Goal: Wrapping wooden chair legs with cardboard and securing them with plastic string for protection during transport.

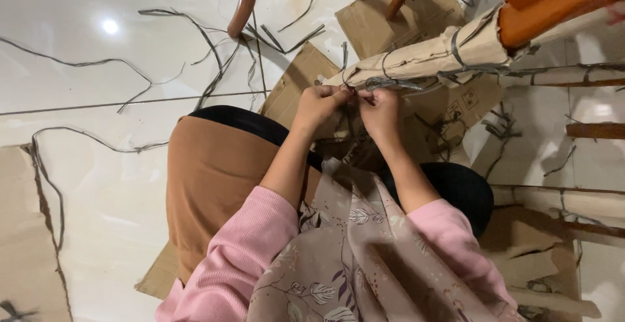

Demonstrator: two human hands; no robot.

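**Both hands at the strap on a paper-wrapped chair leg**

The paper-wrapped chair leg [416,58] lies slanted across the upper middle of the view, its brown paper bound by grey plastic strap [390,84]. At the leg's lower, left end the two hands meet — the left hand [320,106] just below and left of that end, the right hand [379,112] just beside it on the right, knuckles nearly touching. The fingers [338,94] of both hands are curled closed and pinch the strap where it crosses the paper; how much strap each one holds is hidden behind the knuckles.

Up and to the right of the leg the bare orange wood of the chair [553,3] shows. Beneath the leg flattened cardboard [377,22] lies on the white tiled floor [97,68], and left of the leg loose cut strap pieces [215,68] are scattered over the tiles. Below the leg — toward the camera — are the person's pink sleeves [254,250], a patterned scarf and a brown skirt. To the right of the leg more wrapped rails [560,201] lie on the floor.
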